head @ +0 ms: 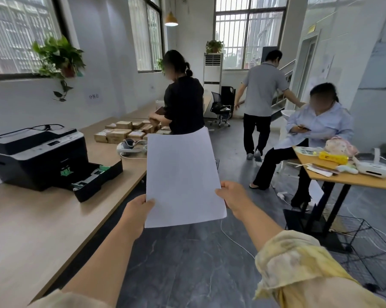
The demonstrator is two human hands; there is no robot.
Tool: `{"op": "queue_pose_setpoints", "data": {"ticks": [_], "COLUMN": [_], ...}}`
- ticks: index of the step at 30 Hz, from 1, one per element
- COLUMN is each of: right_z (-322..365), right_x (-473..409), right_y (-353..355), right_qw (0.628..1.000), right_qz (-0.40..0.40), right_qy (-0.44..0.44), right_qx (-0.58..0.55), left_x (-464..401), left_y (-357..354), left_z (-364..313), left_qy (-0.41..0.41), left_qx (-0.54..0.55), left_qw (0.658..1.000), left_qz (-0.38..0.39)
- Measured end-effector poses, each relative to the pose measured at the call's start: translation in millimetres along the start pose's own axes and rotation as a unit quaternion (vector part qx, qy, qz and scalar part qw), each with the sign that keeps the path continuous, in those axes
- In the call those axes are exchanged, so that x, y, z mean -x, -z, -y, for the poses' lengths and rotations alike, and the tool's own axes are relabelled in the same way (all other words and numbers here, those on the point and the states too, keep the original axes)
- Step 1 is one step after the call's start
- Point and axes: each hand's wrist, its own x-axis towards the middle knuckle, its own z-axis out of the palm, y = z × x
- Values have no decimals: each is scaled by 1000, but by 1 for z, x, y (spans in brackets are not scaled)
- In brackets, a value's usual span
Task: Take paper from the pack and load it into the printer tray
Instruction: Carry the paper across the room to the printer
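Observation:
I hold a stack of white paper [182, 176] upright in front of me, over the dark floor. My left hand [137, 211] grips its lower left edge and my right hand [233, 197] grips its right edge. The black printer [35, 155] stands on the long wooden table at the left. Its paper tray [98, 177] is pulled out toward the table's edge, with green guides showing inside. The paper is to the right of the tray, apart from it. No paper pack is in view.
Cardboard parcels [123, 132] and a white headset [132, 146] lie farther along the long wooden table [43, 230]. One person stands at it, another walks away, a third sits at a smaller table [351, 177] on the right. A white cable [234, 241] and wire baskets [371, 252] lie on the floor.

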Motion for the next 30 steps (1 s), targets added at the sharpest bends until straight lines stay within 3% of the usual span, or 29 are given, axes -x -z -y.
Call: {"op": "queue_pose_setpoints", "data": {"ticks": [11,22,30], "right_z": [12,26,26], "right_x": [-133,-287,-357], "right_y": [-20,-40,-90], "right_qw": [999,991,982], "right_qz": [48,130,188], "right_qy": [17,30,25], "right_qx": [8,16,23], "left_x": [-109,-223,-275], "left_y": [-10,-30,-1], "left_z": [-19,-40,-43], "left_qy": [4,11,25], "left_qx": [46,68,59], "left_qw": [998,989,984], "left_qz": [-40,-132,-165]}}
